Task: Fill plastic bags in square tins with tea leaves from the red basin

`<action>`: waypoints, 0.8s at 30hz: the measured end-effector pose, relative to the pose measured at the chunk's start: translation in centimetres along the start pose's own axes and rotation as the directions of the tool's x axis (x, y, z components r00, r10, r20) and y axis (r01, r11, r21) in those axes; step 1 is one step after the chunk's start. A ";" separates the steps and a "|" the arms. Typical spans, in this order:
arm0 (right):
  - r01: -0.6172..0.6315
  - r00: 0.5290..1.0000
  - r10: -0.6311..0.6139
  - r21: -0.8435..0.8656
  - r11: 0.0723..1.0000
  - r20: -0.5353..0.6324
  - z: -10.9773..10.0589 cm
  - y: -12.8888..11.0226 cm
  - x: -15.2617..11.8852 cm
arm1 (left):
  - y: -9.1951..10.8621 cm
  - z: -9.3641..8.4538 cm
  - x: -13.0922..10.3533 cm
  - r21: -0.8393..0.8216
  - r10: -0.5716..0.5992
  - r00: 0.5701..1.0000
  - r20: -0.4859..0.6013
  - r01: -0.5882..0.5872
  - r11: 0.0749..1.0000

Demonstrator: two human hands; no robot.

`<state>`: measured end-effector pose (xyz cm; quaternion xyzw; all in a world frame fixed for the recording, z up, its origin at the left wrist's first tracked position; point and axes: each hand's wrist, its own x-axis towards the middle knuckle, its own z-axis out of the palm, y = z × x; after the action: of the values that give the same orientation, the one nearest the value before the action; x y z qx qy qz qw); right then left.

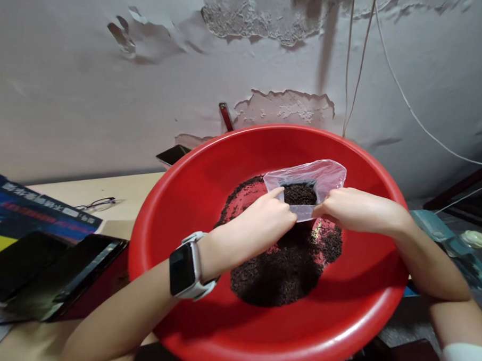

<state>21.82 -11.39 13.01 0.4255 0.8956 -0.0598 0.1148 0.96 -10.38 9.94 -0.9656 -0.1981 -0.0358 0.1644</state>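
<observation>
A clear plastic bag (327, 176) with dark crumbly material (300, 194) inside is held open above a large red basin (364, 292). My left hand (259, 224), with a watch (185, 268) on its wrist, grips the left side of the bag's mouth, fingers closed. The right side of the mouth is pinched in my right hand (346, 208). More of the dark material (280, 272) lies spread on the basin's bottom, below the bag and partly in shadow.
A pale table (132, 192) at the left bears glasses (100, 202), a printed blue box (36, 206) and dark flat devices (81, 269). Behind the basin stands a peeling wall (89, 88), with cords (404, 97) hanging at the right.
</observation>
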 end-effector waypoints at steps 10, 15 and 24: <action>0.425 0.899 -0.393 0.167 0.890 -0.192 -0.6 -2.3 -0.6 | -3.0 -0.9 0.4 -0.023 -0.153 0.988 -0.002 0.153 0.988; 0.405 0.835 -0.493 0.333 0.852 0.245 0.0 -2.1 0.5 | -5.2 -0.7 0.1 -0.123 -0.189 0.981 -0.031 0.184 0.975; -0.013 0.925 -0.049 0.160 0.987 0.376 11.5 -2.5 8.3 | -5.9 0.1 0.3 -0.232 -0.283 0.937 -0.206 0.234 0.944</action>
<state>16.58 -9.06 -0.23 0.4054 0.8529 -0.2133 0.2503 -1.07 -5.12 11.72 -0.9315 -0.2980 -0.1922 0.0807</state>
